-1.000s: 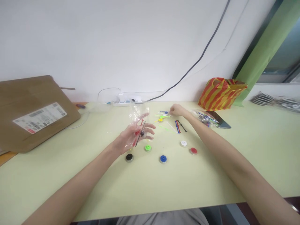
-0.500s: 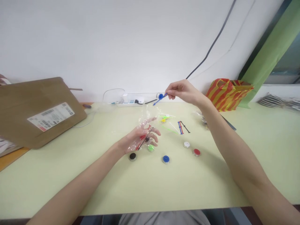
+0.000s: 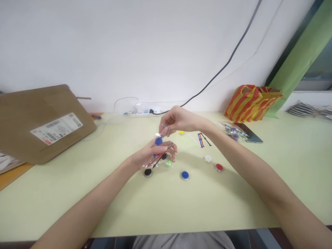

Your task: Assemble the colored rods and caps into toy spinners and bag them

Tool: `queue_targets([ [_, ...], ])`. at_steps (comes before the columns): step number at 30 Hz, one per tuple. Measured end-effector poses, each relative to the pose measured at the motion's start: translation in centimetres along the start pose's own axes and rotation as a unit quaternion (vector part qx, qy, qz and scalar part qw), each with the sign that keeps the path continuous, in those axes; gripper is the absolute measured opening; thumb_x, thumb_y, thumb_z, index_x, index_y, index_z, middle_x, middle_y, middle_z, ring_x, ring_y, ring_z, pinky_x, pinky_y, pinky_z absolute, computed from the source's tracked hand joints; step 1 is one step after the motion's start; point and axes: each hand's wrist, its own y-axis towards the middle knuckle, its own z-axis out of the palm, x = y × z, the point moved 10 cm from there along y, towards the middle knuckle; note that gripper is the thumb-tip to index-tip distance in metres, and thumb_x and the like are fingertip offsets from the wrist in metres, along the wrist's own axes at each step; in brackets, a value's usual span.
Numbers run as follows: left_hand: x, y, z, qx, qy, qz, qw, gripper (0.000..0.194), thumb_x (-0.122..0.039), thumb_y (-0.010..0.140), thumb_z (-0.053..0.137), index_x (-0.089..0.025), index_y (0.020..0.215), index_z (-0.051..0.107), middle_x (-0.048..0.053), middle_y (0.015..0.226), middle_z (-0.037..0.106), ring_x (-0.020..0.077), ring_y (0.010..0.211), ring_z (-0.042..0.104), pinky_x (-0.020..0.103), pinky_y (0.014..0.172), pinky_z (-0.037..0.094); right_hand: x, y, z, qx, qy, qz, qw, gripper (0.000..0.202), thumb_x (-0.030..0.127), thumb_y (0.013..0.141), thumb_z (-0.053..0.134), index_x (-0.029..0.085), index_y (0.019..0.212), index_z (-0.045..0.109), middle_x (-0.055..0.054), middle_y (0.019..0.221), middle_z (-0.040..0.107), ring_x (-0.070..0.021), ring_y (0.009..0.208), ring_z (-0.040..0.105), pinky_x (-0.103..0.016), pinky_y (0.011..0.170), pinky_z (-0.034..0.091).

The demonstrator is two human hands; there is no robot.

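My left hand (image 3: 146,154) holds a small clear plastic bag (image 3: 153,162), thumb across it and the other fingers spread. Red and black arrow pointers show inside the bag, with a black round base by the fingers. My right hand (image 3: 177,120) pinches a blue arrow piece with a round base (image 3: 158,141) at the bag's upper end; its fingertips partly hide it. Below the hands lie a black-topped disc (image 3: 148,172), a green disc (image 3: 169,163) and a blue disc (image 3: 185,175). A white disc (image 3: 208,159) and a red disc (image 3: 219,167) are further right.
Loose arrow pointers (image 3: 200,140) and a yellow piece (image 3: 181,132) lie behind the discs. A filled clear bag (image 3: 232,131) rests against a dark tablet (image 3: 250,133). Around them are a striped bag (image 3: 250,103), a power strip (image 3: 144,113) and a cardboard package (image 3: 52,114).
My right hand has moved left and down, bringing the blue arrow piece to the plastic bag. My left hand stays in nearly the same place. The filled bag and tablet are now uncovered.
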Motion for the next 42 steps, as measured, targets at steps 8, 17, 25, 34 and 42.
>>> queue_targets([
  [8,-0.4,-0.1,0.4,0.005,-0.011,0.003,1.0,0.066,-0.035,0.088,0.07,-0.026,0.145,0.038,0.009,0.102,0.064,0.0236,0.086,0.068,0.042,0.084,0.049,1.5,-0.6,-0.6,0.007,-0.014,-0.039,0.999,0.024,0.03,0.097,0.062,0.014,0.106,0.078,-0.008,0.105,0.078,-0.0157,0.095,0.07,-0.028,0.086,0.057],
  [17,-0.8,-0.1,-0.2,-0.026,-0.01,0.019,0.999,0.074,-0.036,0.087,0.07,-0.026,0.152,0.035,0.01,0.105,0.064,0.0237,0.088,0.066,0.043,0.084,0.051,-10.5,-2.2,-9.2,-0.185,-0.359,0.159,0.901,0.029,0.012,0.093,0.053,0.015,0.113,0.074,-0.012,0.115,0.074,-0.0212,0.105,0.066,-0.033,0.095,0.049],
  [25,-0.8,0.0,-0.4,-0.023,0.007,0.014,1.0,0.075,-0.036,0.088,0.068,-0.025,0.154,0.033,0.009,0.103,0.065,0.0233,0.086,0.067,0.04,0.083,0.05,-20.8,-6.1,-10.6,-0.094,-0.337,0.285,0.892,0.019,0.009,0.081,0.065,0.014,0.093,0.079,-0.009,0.097,0.08,-0.0195,0.087,0.071,-0.024,0.079,0.052],
  [34,-0.8,0.0,-0.4,-0.033,-0.006,0.007,0.999,0.078,-0.039,0.086,0.07,-0.026,0.154,0.034,0.01,0.103,0.066,0.0234,0.088,0.065,0.041,0.083,0.05,-19.6,-6.9,-12.8,-0.185,-0.294,0.265,0.899,0.008,0.019,0.077,0.071,0.012,0.078,0.075,-0.009,0.075,0.075,-0.0166,0.07,0.065,-0.024,0.066,0.048],
  [42,-0.4,0.0,0.1,-0.025,-0.005,-0.019,0.999,0.082,-0.041,0.085,0.072,-0.025,0.154,0.031,0.013,0.11,0.068,0.0247,0.086,0.069,0.038,0.079,0.049,-5.4,-5.5,-14.8,-0.313,-0.118,-0.026,0.942,0.026,0.039,0.091,0.067,0.014,0.091,0.07,-0.004,0.073,0.066,-0.0129,0.066,0.057,-0.027,0.066,0.049],
])
